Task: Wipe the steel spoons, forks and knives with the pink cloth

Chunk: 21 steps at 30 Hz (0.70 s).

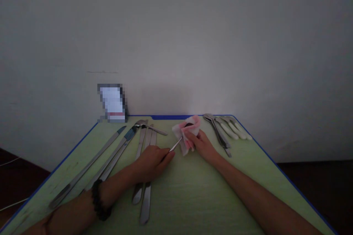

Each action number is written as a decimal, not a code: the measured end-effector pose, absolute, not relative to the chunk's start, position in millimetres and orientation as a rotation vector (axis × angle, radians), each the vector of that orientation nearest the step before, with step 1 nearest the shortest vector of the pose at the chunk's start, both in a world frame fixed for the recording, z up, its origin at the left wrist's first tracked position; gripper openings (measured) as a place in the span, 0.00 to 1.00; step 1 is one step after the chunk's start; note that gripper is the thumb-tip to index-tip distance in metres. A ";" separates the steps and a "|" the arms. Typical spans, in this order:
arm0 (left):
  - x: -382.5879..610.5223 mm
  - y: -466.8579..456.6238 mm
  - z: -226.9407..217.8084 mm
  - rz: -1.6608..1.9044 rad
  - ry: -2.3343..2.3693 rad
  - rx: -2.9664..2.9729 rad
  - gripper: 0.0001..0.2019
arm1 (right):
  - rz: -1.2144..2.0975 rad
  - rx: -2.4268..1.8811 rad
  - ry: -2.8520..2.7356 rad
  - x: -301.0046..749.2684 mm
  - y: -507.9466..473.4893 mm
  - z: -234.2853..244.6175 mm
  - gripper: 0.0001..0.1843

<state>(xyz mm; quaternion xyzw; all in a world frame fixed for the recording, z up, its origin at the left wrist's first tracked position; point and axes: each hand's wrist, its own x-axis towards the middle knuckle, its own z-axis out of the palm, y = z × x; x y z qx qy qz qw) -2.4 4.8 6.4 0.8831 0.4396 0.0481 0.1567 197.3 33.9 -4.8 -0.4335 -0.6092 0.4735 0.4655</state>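
Note:
My left hand [154, 161] is closed on the handle of a metal spoon [175, 144], over the middle of the table. My right hand [202, 145] pinches a pink and white cloth [186, 141] folded around the spoon's head, of which only a dark rounded part shows. Under and beside my left hand lie several metal table knives [146, 198], partly covered by it. Another spoon [153, 129] rests across their far ends. To the right of the cloth is a group of metal spoons [216, 128], lying close together.
Cutlery with pale handles [233, 130] lies at the far right. More long knives [91, 165] spread along the left side, some behind my forearm. A blurred phone-like screen [113, 102] leans by the wall [176, 44] at the back left. Blue edging rims the green table [198, 198].

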 end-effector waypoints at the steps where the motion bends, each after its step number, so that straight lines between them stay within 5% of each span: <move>1: -2.0 4.7 6.9 0.134 1.267 2.520 0.24 | 1.181 -1.036 -1.506 196.9 33.5 -4.9 0.20; 12: -0.3 6.3 5.4 0.116 1.283 2.538 0.24 | 0.941 -1.108 -1.177 193.0 37.8 -11.5 0.18; 17: -2.3 6.1 4.1 0.108 1.223 2.585 0.24 | 1.159 -1.104 -1.274 195.2 37.3 -12.8 0.07; 21: -3.9 6.4 1.4 0.096 1.184 2.630 0.24 | 1.367 -1.028 -1.308 195.7 35.4 -9.8 0.09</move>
